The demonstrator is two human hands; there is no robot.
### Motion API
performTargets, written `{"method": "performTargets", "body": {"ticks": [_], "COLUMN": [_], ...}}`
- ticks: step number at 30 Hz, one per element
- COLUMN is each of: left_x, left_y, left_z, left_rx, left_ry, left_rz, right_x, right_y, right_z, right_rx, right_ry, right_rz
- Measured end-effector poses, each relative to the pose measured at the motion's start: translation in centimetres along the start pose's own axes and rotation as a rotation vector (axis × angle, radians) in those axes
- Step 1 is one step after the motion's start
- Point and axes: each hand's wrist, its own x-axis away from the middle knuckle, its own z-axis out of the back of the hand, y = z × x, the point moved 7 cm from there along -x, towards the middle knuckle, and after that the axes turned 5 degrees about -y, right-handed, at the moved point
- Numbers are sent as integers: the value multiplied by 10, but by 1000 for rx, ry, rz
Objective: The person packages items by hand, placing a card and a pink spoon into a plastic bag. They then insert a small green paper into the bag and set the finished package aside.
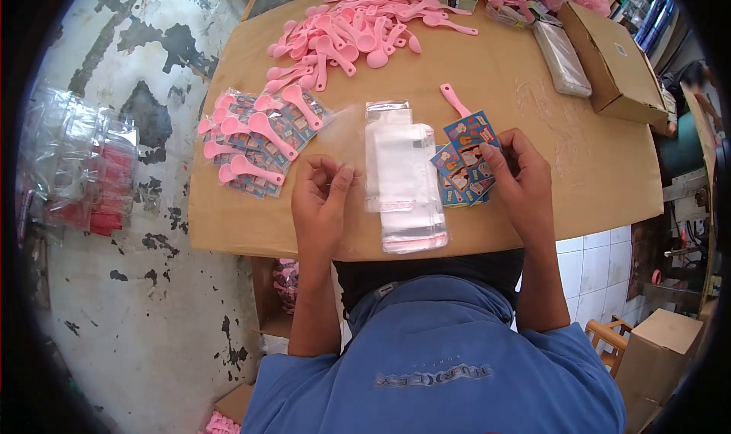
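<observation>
My right hand [521, 167] is closed on a blue printed card [470, 135], with a pink spoon [454, 100] projecting beyond the card's top edge. Under and beside that card, more printed cards [457, 177] lie fanned on the table. My left hand [325, 186] is closed in a pinch beside a stack of clear plastic bags [400, 160]; a faint transparent film shows near its fingers, too unclear to tell whether it is held. Left of that hand, several pink spoons [259, 126] rest on bagged cards [251, 151].
A heap of pink spoons [343, 34] covers the back of the brown table [609, 167]. At the right back stand an open cardboard box [613, 68] and a plastic-wrapped bundle [562, 57]. Plastic packets [84, 160] hang at far left. Part of another person [697, 76] shows at far right.
</observation>
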Motion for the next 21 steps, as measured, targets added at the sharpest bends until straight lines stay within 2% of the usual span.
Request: {"method": "performTargets", "body": {"ticks": [2,5,9,11,15,18,21], "left_x": [3,6,12,16,13,7,3], "left_y": [6,3,-24,-20,-10,-2,8], "left_z": [-4,-13,-22,-33,-44,-40,-40], "left_rx": [58,291,676,801,921,798,671], "left_ry": [-26,-39,-52,-38,-8,4,60], "left_rz": [48,164,396,408,380,191,102], "right_x": [1,6,8,7,9,16,24], "right_y": [-1,-7,-16,-17,-13,-9,-4], "right_z": [-12,-29,-36,-34,-31,-34,-39], "right_rx": [-159,-213,-340,-383,-391,-359,-329], "right_ry": [-6,-171,-190,-153,-160,-221,-308], "right_rz": [43,5,1,18,21,-19,-74]}}
